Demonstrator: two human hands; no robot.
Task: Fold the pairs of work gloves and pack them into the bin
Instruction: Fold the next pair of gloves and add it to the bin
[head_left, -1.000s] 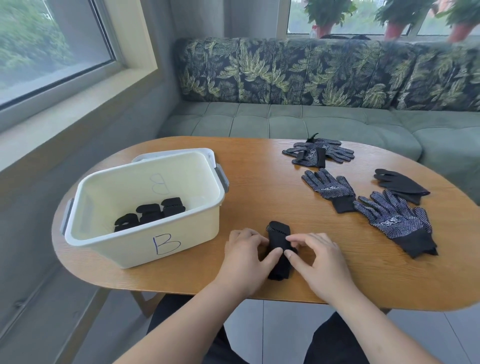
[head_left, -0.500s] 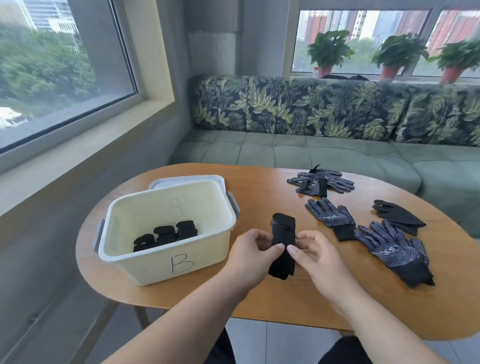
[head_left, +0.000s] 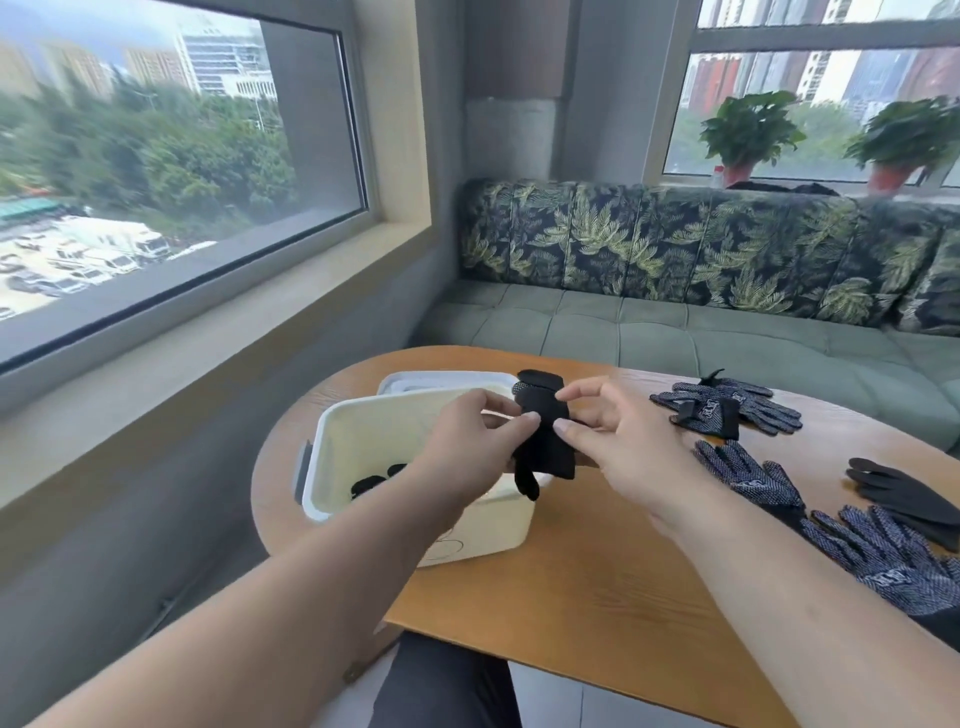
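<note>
Left hand (head_left: 467, 439), right hand (head_left: 621, 441) on gloves (head_left: 546, 449)

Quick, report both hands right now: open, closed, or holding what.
Left hand: closed, pinching the folded glove pair on its left side.
Right hand: closed, pinching the same folded glove pair on its right side.

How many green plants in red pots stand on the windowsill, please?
2, both above the leaf-patterned sofa: one potted plant on the left, a second potted plant by the frame's right edge. Others may be off-frame.
</note>
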